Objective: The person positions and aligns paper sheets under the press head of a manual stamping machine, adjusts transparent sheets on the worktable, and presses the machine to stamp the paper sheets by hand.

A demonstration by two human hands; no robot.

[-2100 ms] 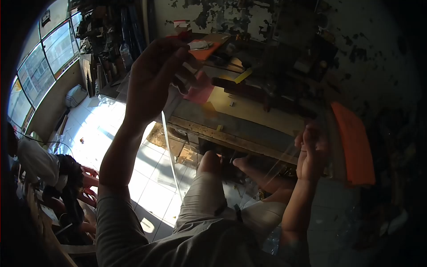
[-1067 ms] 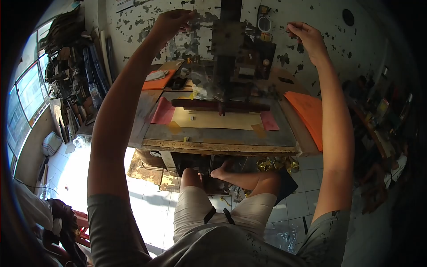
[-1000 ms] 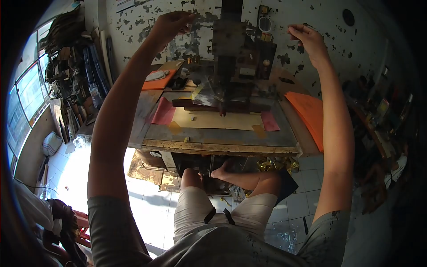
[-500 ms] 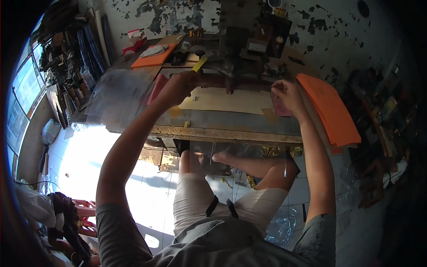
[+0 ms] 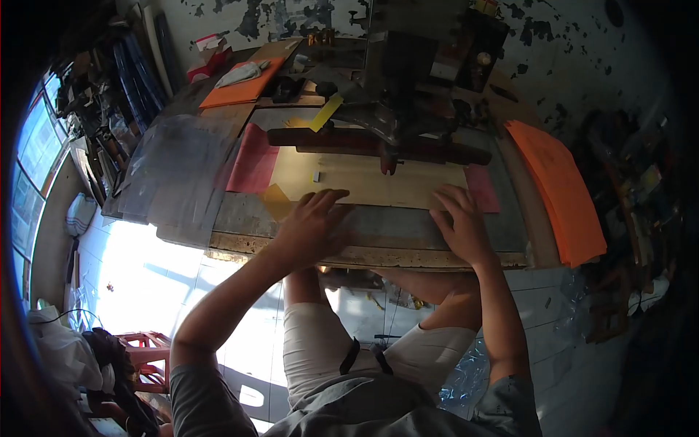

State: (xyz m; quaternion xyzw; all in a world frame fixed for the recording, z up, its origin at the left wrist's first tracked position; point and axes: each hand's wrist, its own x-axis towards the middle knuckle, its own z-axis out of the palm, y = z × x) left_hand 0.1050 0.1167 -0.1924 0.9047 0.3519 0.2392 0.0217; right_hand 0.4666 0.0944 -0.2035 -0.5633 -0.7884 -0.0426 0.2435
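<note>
Held left hand [image 5: 311, 224] loosely spread at seven o'clock of the cream sheet [image 5: 375, 186] on the grey board [image 5: 397, 224], right hand [image 5: 464, 224] likewise at four o'clock; faced dark bar [image 5: 349, 142] at twelve.

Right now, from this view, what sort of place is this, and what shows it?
Probably a printing or similar workshop: a press-like machine stands over a pale yellow sheet on a scuffed worktable, with a stack of orange sheets at the right.
</note>
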